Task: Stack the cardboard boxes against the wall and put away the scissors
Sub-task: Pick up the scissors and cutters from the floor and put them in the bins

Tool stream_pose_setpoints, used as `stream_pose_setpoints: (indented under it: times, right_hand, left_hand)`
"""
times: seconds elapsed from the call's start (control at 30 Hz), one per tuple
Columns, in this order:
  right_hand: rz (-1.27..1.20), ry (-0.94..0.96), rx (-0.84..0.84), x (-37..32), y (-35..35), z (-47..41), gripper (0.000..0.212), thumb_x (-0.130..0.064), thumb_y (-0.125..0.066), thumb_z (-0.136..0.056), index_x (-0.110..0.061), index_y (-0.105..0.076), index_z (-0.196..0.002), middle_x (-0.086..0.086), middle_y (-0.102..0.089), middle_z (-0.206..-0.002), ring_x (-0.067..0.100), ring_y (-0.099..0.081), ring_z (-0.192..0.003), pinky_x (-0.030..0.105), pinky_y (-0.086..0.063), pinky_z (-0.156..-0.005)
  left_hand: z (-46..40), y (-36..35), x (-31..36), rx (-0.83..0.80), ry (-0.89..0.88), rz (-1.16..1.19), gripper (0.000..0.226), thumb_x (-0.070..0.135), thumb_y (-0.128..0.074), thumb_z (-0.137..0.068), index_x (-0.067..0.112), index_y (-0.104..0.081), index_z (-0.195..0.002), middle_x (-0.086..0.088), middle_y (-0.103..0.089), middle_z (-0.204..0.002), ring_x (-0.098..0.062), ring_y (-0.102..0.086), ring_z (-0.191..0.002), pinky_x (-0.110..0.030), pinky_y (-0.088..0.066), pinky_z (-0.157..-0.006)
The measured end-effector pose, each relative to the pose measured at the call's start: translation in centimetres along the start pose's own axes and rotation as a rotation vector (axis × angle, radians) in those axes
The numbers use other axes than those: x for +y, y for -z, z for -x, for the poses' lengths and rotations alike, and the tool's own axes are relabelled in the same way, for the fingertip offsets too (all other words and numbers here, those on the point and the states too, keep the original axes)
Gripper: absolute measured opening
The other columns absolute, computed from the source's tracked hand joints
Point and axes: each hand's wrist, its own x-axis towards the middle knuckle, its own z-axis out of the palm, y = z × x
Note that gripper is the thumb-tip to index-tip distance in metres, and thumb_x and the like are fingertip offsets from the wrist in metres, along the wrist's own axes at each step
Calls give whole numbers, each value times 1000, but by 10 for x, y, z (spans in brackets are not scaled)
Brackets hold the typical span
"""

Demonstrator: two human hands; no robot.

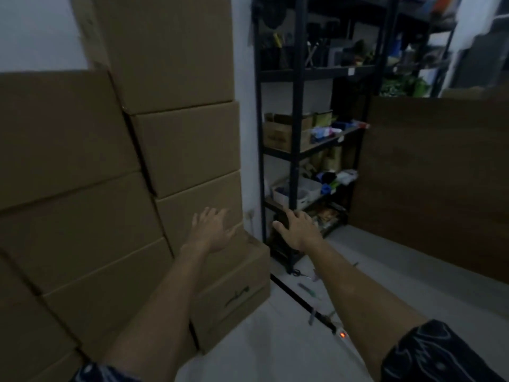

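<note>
Here both hands are spread and hold nothing: the left hand (pixel 212 230) lies flat against the cardboard boxes (pixel 190 150) stacked at the wall on the left, while the right hand (pixel 298 230) reaches toward the dark shelf (pixel 296 111). The scissors (pixel 297 272) lie on the floor (pixel 275 340) near the shelf's foot.

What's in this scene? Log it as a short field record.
boxes: stacked in columns against the wall
lowest box: sticks out at the stack's foot
left hand: open, fingers spread, by the stack
right hand: open, holds nothing
scissors: on the floor by the shelf
shelf: dark metal, cluttered
</note>
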Motion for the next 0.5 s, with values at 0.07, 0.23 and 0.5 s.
stream_pose_setpoints:
  times: [0.07, 0.23, 0.5]
  right_hand:
    - [-3, -44, -30, 48, 0, -10, 73, -64, -28, -99, -25, -10, -159, 10, -15, -164, 32, -11, -151, 51, -17, -120]
    - [-28, -120, -127, 171, 0, -45, 76, -66, -29, -97, -24, -13, -158, 13, -17, -163, 33, -17, -149, 51, -23, -118]
    - [-13, -179, -190, 312, -1, -107, 71, -61, -31, -100, -25, -12, -158, 8, -21, -161, 29, -19, -147, 49, -23, -116]
  left_hand:
    - [-18, -32, 37, -48, -23, 37, 62, 49, -44, -94, 27, -28, -149, -7, -33, -153, -27, -24, -144, -47, -14, -118]
    - [-61, -114, 133, -162, -58, 132, 60, 47, -46, -94, 26, -30, -148, -8, -38, -150, -28, -32, -139, -44, -24, -115]
    - [-145, -213, 237, -305, -42, 193, 61, 47, -46, -95, 24, -29, -149, -9, -37, -150, -28, -32, -138, -42, -27, -113]
